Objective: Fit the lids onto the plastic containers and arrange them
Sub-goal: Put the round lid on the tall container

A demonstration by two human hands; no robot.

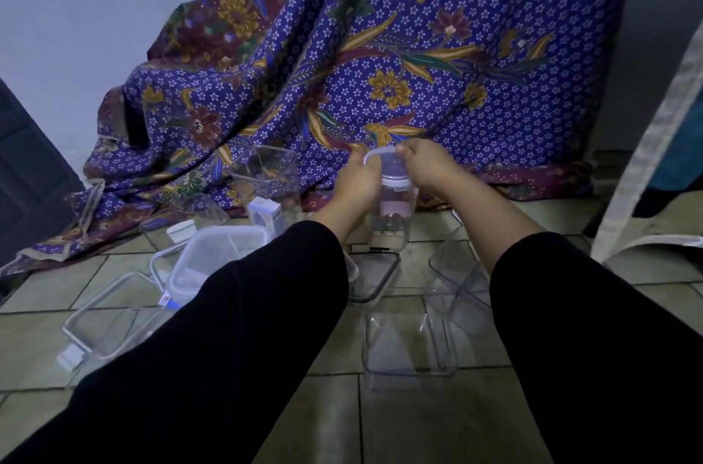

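Together, two hands, left (pixel 357 180) and right (pixel 430 169), press one lid (pixel 388 165) onto one container (pixel 392 212).

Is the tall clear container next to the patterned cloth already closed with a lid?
No, the tall clear container stands open-topped beside the patterned cloth.

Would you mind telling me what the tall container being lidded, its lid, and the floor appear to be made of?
The tall container looks like clear rigid plastic: the floor shows through its walls. Its lid seems translucent whitish plastic, cloudier than the body. The floor appears to be glazed ceramic tile, with grout lines and a faint sheen.
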